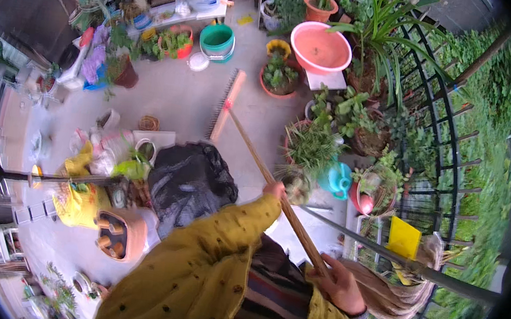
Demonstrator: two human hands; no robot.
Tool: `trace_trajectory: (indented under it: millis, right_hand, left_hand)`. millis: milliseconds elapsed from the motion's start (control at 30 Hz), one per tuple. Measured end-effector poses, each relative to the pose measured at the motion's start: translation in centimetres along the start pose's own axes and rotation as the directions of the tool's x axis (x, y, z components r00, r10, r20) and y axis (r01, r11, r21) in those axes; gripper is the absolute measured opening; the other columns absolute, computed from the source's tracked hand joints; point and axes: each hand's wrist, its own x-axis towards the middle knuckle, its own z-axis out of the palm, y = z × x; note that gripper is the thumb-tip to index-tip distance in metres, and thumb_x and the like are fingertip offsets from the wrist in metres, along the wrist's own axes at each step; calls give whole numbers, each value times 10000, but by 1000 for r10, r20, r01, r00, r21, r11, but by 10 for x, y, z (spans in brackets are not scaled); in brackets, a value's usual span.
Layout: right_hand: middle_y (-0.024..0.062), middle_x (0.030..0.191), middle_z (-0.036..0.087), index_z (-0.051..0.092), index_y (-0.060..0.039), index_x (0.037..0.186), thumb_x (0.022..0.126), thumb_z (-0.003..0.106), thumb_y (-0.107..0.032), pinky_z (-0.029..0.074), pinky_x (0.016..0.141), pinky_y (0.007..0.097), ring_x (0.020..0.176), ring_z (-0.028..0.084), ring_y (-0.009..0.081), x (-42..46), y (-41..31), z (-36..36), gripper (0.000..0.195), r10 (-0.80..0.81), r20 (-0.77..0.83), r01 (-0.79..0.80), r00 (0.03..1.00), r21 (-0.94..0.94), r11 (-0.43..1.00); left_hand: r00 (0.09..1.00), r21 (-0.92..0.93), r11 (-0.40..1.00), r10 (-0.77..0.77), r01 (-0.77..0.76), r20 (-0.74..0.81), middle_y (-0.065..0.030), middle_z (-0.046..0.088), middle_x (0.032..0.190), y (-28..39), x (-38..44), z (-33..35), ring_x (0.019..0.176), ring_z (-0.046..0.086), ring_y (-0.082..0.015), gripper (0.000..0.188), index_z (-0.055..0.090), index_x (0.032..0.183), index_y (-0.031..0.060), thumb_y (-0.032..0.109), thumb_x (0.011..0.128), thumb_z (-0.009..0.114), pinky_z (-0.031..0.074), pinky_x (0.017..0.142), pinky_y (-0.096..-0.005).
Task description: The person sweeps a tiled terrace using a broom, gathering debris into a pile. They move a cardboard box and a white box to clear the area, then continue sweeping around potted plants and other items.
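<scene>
Both of my hands hold the long wooden handle (pixel 255 157) of a push broom. My left hand (pixel 274 190) is wrapped around it about midway along. Lower in the view, my right hand (pixel 340 281) grips it close to its near end, by my body. The handle runs forward and left to a pinkish broom head (pixel 229 105), whose dark bristles show along its left side. The head is at the grey concrete floor (pixel 182 98). A black plastic bag (pixel 190 183) lies left of the handle, close to my left sleeve.
A green bucket (pixel 217 41) and a pink basin (pixel 318 49) stand ahead. Potted plants and a teal watering can (pixel 336 179) line the right, before a black railing (pixel 454 147). Leftward are yellow bags (pixel 80 204) and a terracotta planter (pixel 133 235). A metal pole (pixel 381 250) crosses at right.
</scene>
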Motion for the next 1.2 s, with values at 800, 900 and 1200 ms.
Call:
trace_trajectory:
  millis: [800,900,1200]
  right_hand:
    - [84,862,669,613,27,1081,857,748,-227,493,698,278,766,612,120,56,44,-16,365,90,-148,-147,985,-441,885]
    - [29,898,653,609,19,1081,871,731,-173,487,717,246,780,600,101,74,52,-19,309,230,-33,-233,973,-162,959]
    - [19,754,604,568,-17,987,842,715,-87,462,572,235,652,575,89,175,32,21,218,358,-149,-381,922,-176,908]
  left_hand:
    - [972,-128,964,233,-231,1,-97,547,584,-30,50,52,423,524,-224,204,505,842,30,114,730,653,434,407,-365]
    - [989,-183,981,92,-70,116,-94,538,573,-19,53,56,416,516,-230,184,502,823,46,121,738,647,450,394,-382]
    - [936,-344,939,140,-22,322,-78,470,528,70,110,71,381,475,-221,138,445,785,92,134,814,573,412,365,-376]
